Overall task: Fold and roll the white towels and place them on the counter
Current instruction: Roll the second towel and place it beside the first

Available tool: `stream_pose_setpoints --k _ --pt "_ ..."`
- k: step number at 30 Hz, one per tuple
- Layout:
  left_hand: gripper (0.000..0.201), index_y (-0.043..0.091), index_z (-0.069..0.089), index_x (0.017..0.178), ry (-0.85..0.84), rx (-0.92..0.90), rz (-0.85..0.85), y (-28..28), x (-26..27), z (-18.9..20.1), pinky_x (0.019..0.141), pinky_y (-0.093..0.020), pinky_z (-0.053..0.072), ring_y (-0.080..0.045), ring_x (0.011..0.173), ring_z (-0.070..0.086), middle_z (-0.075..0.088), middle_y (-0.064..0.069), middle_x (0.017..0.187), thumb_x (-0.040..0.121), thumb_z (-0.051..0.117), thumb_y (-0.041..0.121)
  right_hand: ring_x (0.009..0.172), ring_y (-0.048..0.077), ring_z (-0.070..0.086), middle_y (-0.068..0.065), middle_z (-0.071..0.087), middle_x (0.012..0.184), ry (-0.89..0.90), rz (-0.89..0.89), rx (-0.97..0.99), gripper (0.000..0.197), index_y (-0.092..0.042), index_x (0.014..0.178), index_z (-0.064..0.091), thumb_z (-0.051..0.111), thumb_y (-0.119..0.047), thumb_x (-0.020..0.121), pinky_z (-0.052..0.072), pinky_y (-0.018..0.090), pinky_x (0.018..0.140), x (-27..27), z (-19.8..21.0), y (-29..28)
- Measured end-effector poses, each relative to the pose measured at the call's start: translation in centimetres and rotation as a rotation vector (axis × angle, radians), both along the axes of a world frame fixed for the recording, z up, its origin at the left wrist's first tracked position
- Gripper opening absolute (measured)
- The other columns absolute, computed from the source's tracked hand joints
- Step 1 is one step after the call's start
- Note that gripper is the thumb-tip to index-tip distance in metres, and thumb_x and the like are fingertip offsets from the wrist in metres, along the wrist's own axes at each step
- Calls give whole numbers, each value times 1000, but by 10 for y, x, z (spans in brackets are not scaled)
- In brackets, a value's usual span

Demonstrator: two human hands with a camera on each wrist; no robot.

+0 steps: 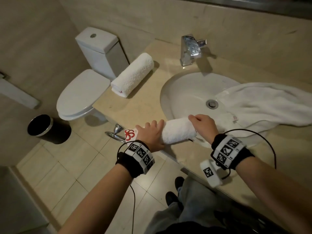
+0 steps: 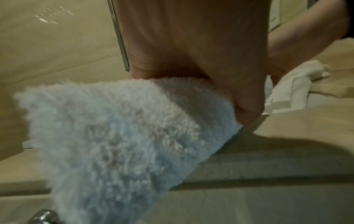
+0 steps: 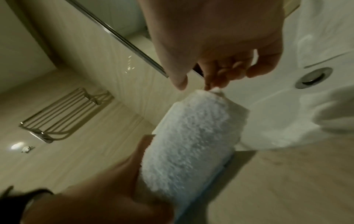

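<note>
A rolled white towel lies across the front edge of the beige counter, just before the sink. My left hand grips its left end, fingers over the top and thumb underneath; a flap with a red logo sticks out past that hand. My right hand pinches the roll's right end with its fingertips. The left wrist view shows the fluffy roll under my palm. A second rolled towel rests at the counter's back left. An unfolded white towel drapes over the sink's right side.
A white sink with a drain and a chrome faucet fill the counter's middle. Left of the counter stand a toilet and a black bin. A chrome towel ring hangs below the counter's front edge.
</note>
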State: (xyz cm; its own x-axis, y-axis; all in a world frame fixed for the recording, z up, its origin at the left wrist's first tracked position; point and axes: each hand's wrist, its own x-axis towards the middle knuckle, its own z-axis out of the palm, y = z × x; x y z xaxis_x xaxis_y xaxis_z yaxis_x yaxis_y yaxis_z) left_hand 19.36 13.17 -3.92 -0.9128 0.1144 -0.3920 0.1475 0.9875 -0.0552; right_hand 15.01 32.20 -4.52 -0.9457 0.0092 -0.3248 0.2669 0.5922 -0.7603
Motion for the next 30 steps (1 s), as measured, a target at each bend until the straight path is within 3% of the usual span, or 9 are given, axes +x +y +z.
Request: stream_pose_setpoints --k 3,7,11,13,16,19,22,26,30 --pt "78 19 22 135 35 -19 -44 -2 5 -1 92 -53 39 -28 110 48 43 -5 125 76 61 52 56 21 38 7 37 56 -113 42 36 44 -11 52 37 54 -24 90 26 31 55 -9 7 -10" --pt "82 20 20 139 27 31 -43 -6 8 -3 91 -50 41 -26 112 47 42 -4 128 75 67 41 84 22 41 9 40 68 -306 -47 -53 33 -12 63 39 38 -16 96 32 27 75 -19 11 -26" --pt "87 21 20 141 1 100 -3 -17 8 -3 90 -44 43 -25 112 48 43 -4 129 72 72 35 61 16 35 -2 32 71 -414 -227 -279 36 -20 64 28 26 -11 99 33 29 81 -24 7 -29" --pt "87 22 21 141 -2 121 10 -22 7 -1 91 -42 42 -24 113 48 44 -4 130 72 72 34 62 9 37 -3 35 73 -452 -270 -363 33 -21 67 31 27 -11 98 37 32 85 -25 7 -30" --pt "88 25 21 141 -2 139 14 -25 5 1 95 -43 40 -23 116 48 45 -2 131 71 73 36 66 17 45 3 42 74 -477 -299 -460 25 -17 68 40 34 -12 92 43 38 83 -28 -4 -24" --pt "89 30 20 141 2 124 33 -26 5 1 99 -49 38 -24 118 47 45 -1 132 71 73 42 79 30 56 14 56 85 -477 -279 -401 23 -1 85 54 39 -17 92 50 36 73 -22 6 -26" --pt "91 31 19 142 4 120 53 -24 6 0 99 -50 38 -25 119 46 44 -2 133 70 73 44 112 37 54 23 56 121 -424 -188 -92 45 5 122 51 34 -28 98 45 36 92 -20 6 -31" --pt "92 31 19 142 9 139 66 -22 5 0 99 -50 37 -24 120 46 43 -1 134 69 74 45 126 35 45 24 46 135 -262 -115 125 37 7 131 42 27 -6 100 37 36 101 -19 11 -39" --pt "93 29 18 142 25 158 59 -25 9 0 101 -49 38 -24 119 46 43 -1 135 69 73 48 123 39 48 27 49 132 -426 -312 -198 39 12 123 46 32 -14 97 39 41 105 -23 -8 -29"
